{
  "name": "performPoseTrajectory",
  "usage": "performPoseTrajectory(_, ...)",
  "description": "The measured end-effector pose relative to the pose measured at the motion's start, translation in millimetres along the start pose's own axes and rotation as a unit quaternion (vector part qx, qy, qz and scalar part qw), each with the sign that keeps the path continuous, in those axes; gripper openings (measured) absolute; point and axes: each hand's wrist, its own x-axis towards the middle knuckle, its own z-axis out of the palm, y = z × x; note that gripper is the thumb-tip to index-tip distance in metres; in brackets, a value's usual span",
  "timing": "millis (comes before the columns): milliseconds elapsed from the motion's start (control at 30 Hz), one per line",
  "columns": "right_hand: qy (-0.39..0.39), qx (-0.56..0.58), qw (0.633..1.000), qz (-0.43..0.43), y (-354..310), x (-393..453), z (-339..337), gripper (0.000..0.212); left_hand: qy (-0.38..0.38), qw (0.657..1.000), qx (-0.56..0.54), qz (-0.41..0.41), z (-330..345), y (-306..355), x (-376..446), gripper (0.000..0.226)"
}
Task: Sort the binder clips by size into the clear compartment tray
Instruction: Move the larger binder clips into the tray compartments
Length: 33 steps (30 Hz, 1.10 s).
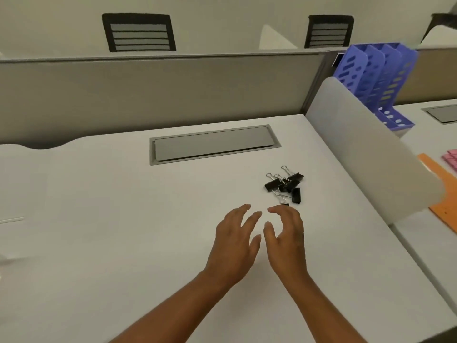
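A small heap of black binder clips (pixel 285 185) with silver wire handles lies on the white desk (pixel 123 219), right of centre and near the frosted side divider (pixel 371 154). The clips overlap one another; sizes within the heap cannot be told apart with certainty. One further dark clip edge shows just at the fingertips of the right hand (pixel 286 240), mostly hidden by them.

Both hands are above the desk just short of the heap, side by side and close together. The left hand (pixel 235 246) is palm down with fingers straight and slightly spread, holding nothing. The right hand has its fingers loosely arched and its thumb apart from them, gripping nothing visible. Whether either hand touches the desk cannot be told.

Behind the heap, a grey cable hatch (pixel 212 144) is set flush in the desk. A grey partition (pixel 148 90) runs along the back edge, with two dark chair backs (pixel 138 33) beyond it. On the neighbouring desk stand blue file racks (pixel 378 78), with an orange sheet (pixel 442 201) nearer.
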Motion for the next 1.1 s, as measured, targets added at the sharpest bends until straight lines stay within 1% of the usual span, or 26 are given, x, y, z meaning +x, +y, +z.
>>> performPoseTrajectory(100, 0.011, -0.062, 0.998, 0.000, 36.9, 34.4, -10.0, 0.039, -0.060, 0.998, -0.026, -0.025, 24.5, 18.0, 26.7, 0.056)
performPoseTrajectory(200, -0.009, -0.126, 0.992, -0.003, 60.7, 60.7, -6.9, 0.047, -0.086, 0.993, -0.065, -0.051, 38.5, 23.9, 45.0, 0.059)
performPoseTrajectory(267, -0.021, -0.143, 0.989, -0.018, 74.3, 69.2, 0.9, 0.047, -0.100, 0.989, -0.082, -0.068, 45.2, 21.3, 52.7, 0.061)
performPoseTrajectory(367, -0.027, -0.147, 0.988, -0.030, 90.8, 71.2, 11.6, 0.037, -0.117, 0.982, -0.106, -0.101, 51.4, 15.8, 57.0, 0.058)
performPoseTrajectory(433, -0.025, -0.131, 0.991, -0.032, 94.6, 69.2, 14.3, 0.028, -0.110, 0.975, -0.128, -0.148, 53.6, 14.4, 58.9, 0.053)
performPoseTrajectory(467, -0.025, -0.107, 0.994, -0.027, 93.8, 67.4, 14.8, 0.024, -0.103, 0.964, -0.159, -0.184, 54.0, 15.2, 60.0, 0.049)
performPoseTrajectory(500, -0.027, -0.070, 0.997, -0.012, 90.3, 65.3, 14.2, 0.021, -0.096, 0.944, -0.214, -0.232, 53.0, 18.2, 61.8, 0.046)
performPoseTrajectory(533, -0.030, -0.025, 0.999, 0.010, 84.4, 62.6, 12.8, 0.020, -0.092, 0.908, -0.291, -0.286, 50.6, 23.2, 64.1, 0.042)
performPoseTrajectory(567, -0.041, 0.020, 0.999, 0.029, 76.3, 58.8, 10.8, 0.020, -0.088, 0.857, -0.383, -0.332, 48.2, 28.2, 66.3, 0.036)
performPoseTrajectory(600, -0.058, 0.054, 0.996, 0.038, 66.9, 54.5, 8.9, 0.021, -0.084, 0.796, -0.474, -0.368, 45.0, 33.8, 68.3, 0.031)
performPoseTrajectory(633, -0.081, 0.074, 0.993, 0.035, 56.5, 49.9, 6.4, 0.024, -0.074, 0.738, -0.545, -0.391, 41.2, 38.6, 69.8, 0.032)
performPoseTrajectory(667, -0.108, 0.088, 0.990, 0.031, 47.8, 46.3, 3.9, 0.028, -0.063, 0.695, -0.589, -0.407, 37.4, 40.8, 70.3, 0.035)
performPoseTrajectory(700, -0.132, 0.099, 0.986, 0.029, 42.0, 44.0, 1.0, 0.033, -0.050, 0.670, -0.611, -0.418, 34.5, 40.8, 70.1, 0.034)
performPoseTrajectory(733, -0.149, 0.109, 0.982, 0.030, 39.1, 44.7, -2.7, 0.037, -0.038, 0.660, -0.616, -0.429, 32.5, 39.2, 69.7, 0.032)
performPoseTrajectory(767, -0.152, 0.111, 0.982, 0.025, 39.4, 48.0, -6.8, 0.039, -0.029, 0.656, -0.612, -0.440, 31.7, 36.2, 69.0, 0.030)
performPoseTrajectory(833, -0.112, 0.087, 0.990, -0.002, 50.3, 61.8, -14.9, 0.037, -0.022, 0.658, -0.599, -0.456, 31.6, 29.2, 67.6, 0.028)
performPoseTrajectory(900, -0.053, 0.042, 0.998, -0.002, 71.6, 82.5, -21.3, 0.039, -0.026, 0.668, -0.585, -0.460, 29.2, 25.3, 66.1, 0.022)
performPoseTrajectory(933, -0.033, 0.012, 0.999, 0.013, 83.1, 94.3, -23.7, 0.045, -0.028, 0.668, -0.584, -0.460, 27.7, 24.8, 65.0, 0.018)
performPoseTrajectory(967, -0.029, -0.022, 0.999, 0.031, 93.8, 105.9, -25.6, 0.055, -0.031, 0.665, -0.589, -0.459, 25.7, 25.2, 63.5, 0.016)
performPoseTrajectory(1033, -0.066, -0.078, 0.993, 0.058, 112.3, 125.5, -27.2, 0.077, -0.037, 0.643, -0.613, -0.458, 19.6, 27.2, 61.0, 0.017)
performPoseTrajectory(1100, -0.106, -0.091, 0.988, 0.067, 122.7, 137.8, -27.0, 0.085, -0.052, 0.606, -0.651, -0.455, 14.3, 27.6, 56.4, 0.031)
